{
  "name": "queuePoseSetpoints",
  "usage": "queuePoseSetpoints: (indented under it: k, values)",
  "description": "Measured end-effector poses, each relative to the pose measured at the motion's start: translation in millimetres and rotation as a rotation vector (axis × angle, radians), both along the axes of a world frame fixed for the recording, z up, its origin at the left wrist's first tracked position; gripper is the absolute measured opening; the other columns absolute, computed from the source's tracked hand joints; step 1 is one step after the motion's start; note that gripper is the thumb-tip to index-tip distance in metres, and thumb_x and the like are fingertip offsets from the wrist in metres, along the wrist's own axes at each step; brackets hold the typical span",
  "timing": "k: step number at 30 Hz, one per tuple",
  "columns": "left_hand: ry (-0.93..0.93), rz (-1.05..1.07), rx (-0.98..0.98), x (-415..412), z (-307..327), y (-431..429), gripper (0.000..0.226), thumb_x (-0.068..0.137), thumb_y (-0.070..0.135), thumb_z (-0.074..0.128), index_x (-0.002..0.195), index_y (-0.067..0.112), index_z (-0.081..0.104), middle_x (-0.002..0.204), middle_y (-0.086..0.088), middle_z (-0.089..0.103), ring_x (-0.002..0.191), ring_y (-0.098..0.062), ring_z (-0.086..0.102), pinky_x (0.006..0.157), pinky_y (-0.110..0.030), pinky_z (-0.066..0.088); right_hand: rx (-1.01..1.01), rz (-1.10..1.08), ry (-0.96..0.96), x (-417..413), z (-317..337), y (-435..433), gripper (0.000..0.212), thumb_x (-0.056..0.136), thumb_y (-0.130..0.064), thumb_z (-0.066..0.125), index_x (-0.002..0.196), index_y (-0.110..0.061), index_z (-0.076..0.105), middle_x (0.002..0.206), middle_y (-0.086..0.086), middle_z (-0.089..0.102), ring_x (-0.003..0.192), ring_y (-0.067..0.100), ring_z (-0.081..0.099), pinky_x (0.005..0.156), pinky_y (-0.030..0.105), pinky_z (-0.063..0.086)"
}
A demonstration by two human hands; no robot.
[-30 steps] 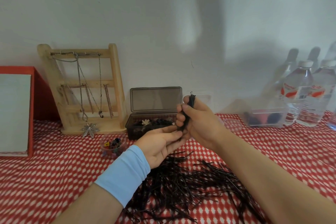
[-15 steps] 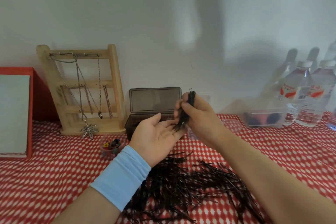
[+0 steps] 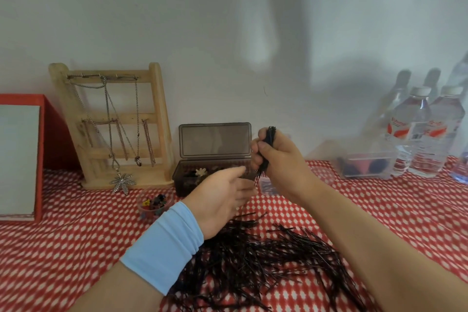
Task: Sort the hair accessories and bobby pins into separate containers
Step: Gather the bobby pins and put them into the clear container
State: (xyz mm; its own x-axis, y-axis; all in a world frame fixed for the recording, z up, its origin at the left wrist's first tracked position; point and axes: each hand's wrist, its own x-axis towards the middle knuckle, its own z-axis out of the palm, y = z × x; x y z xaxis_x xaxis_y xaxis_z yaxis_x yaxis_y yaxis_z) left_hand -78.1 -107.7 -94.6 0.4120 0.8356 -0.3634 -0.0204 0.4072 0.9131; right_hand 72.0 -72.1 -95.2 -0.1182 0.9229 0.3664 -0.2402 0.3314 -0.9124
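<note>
Head view: the right hand grips a bundle of bobby pins in its curled fingers, above the desk. The bundle stands nearly upright, its fanned ends pointing down at the left hand, which is spread with straight fingers just below. A loose pile of pins lies on the desk under both.

Bundle of bobby pins in right hand — upright.
</note>
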Motion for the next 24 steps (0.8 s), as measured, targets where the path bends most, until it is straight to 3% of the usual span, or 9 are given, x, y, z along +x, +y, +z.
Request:
queuePoseSetpoints:
  k: [3,6,10,14,16,19,24]
  values:
    - [0.065,-0.11,0.079,-3.6,4.7,-1.9,0.06,0.103,0.041,0.033,0.153,0.009,0.025,0.154,-0.014,0.037,0.145,-0.026,0.032,0.121,-0.039,0.018,-0.072,0.03,-0.037,12.6,8.0,1.0,0.026,0.103,0.008,0.033,0.096,-0.013,0.047,0.075,0.001,0.052,0.06,0.014,0.044,0.059,0.027,0.041]
    - [0.053,0.008,0.242,-0.2,11.8,7.5,0.047,0.104,0.032,0.039,0.147,0.013,0.038,0.146,-0.007,0.05,0.134,-0.022,0.048,0.115,-0.039,0.034,-0.1,0.011,-0.174,30.9,16.3,3.6,0.025,0.102,0.007,0.035,0.094,-0.013,0.048,0.074,0.002,0.05,0.06,0.014,0.043,0.056,0.026,0.04]
    - [0.377,0.151,0.682,8.9,20.1,47.3,0.039,0.102,0.025,0.042,0.14,0.021,0.049,0.14,0.001,0.055,0.128,-0.016,0.052,0.113,-0.042,0.037,-0.002,-0.215,-0.812,49.1,29.5,23.3,0.022,0.101,-0.001,0.039,0.096,-0.017,0.053,0.079,0.001,0.055,0.065,0.016,0.047,0.059,0.028,0.04]
    - [0.588,0.102,0.8,20.5,20.9,75.0,0.035,0.102,0.023,0.04,0.135,0.021,0.053,0.135,0.003,0.06,0.123,-0.014,0.055,0.109,-0.037,0.041,0.009,-0.138,-1.446,53.9,32.5,47.1,0.025,0.101,-0.004,0.041,0.109,-0.022,0.057,0.099,-0.005,0.058,0.095,0.02,0.057,0.076,0.03,0.046]
    - [0.701,0.041,0.865,24.2,16.2,79.3,0.038,0.104,0.023,0.038,0.139,0.02,0.05,0.136,0.004,0.059,0.124,-0.012,0.054,0.108,-0.03,0.039,-0.003,-0.078,-1.632,52.3,26.2,54.5,0.028,0.101,-0.006,0.047,0.118,-0.021,0.062,0.107,-0.004,0.063,0.101,0.02,0.06,0.089,0.03,0.049]
    - [0.795,-0.046,0.914,27.4,4.8,84.3,0.04,0.105,0.021,0.036,0.144,0.02,0.043,0.143,0.004,0.054,0.13,-0.013,0.05,0.111,-0.029,0.036,-0.037,0.007,-1.721,52.2,21.9,61.9,0.034,0.098,-0.013,0.06,0.131,-0.019,0.063,0.124,0.003,0.068,0.106,0.019,0.065,0.099,0.033,0.052]
    - [0.891,-0.102,1.019,30.9,-5.9,89.0,0.042,0.105,0.021,0.036,0.146,0.021,0.041,0.147,0.004,0.049,0.133,-0.014,0.047,0.109,-0.025,0.034,-0.082,0.112,-1.576,70.1,35.3,61.1,0.059,0.095,-0.016,0.068,0.149,-0.018,0.047,0.131,-0.003,0.068,0.118,0.011,0.062,0.106,0.029,0.044]
